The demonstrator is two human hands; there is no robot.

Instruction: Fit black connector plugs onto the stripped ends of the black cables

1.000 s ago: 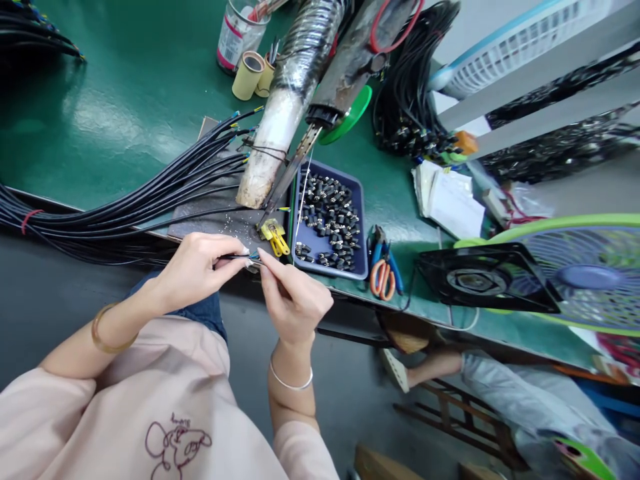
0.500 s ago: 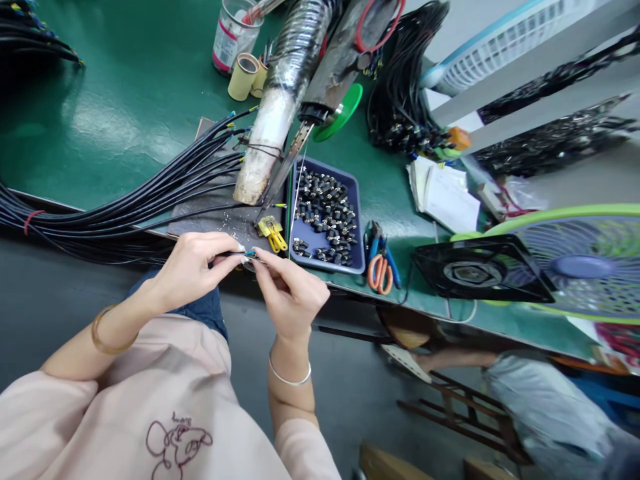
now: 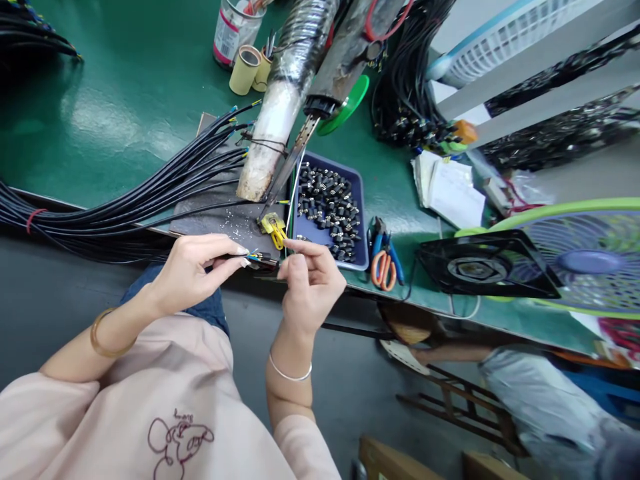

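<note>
My left hand (image 3: pixel 193 273) pinches a black cable between thumb and forefinger at the bench's front edge. The cable's stripped end, with thin coloured wires (image 3: pixel 256 256), sticks out past the fingertips. My right hand (image 3: pixel 316 283) is apart from it, forefinger stretched out and the other fingers curled, with nothing visible in it. That forefinger reaches near the yellow plastic tool (image 3: pixel 274 230) and the front left corner of a blue tray (image 3: pixel 362 220). Inside the tray are many small black connectors (image 3: pixel 327 200) with metal pins.
A soldering iron (image 3: pixel 293 160) and a foil-wrapped tube (image 3: pixel 273 127) point down over the work mat. Black cables (image 3: pixel 150 193) lie to the left. Pliers (image 3: pixel 383 260) lie right of the tray, then a black fan (image 3: pixel 485 267). Another person's leg (image 3: pixel 540 393) shows lower right.
My right hand has left the wire end and moved right towards the tray, its forefinger now extended. My left hand still grips the cable in nearly the same place.
</note>
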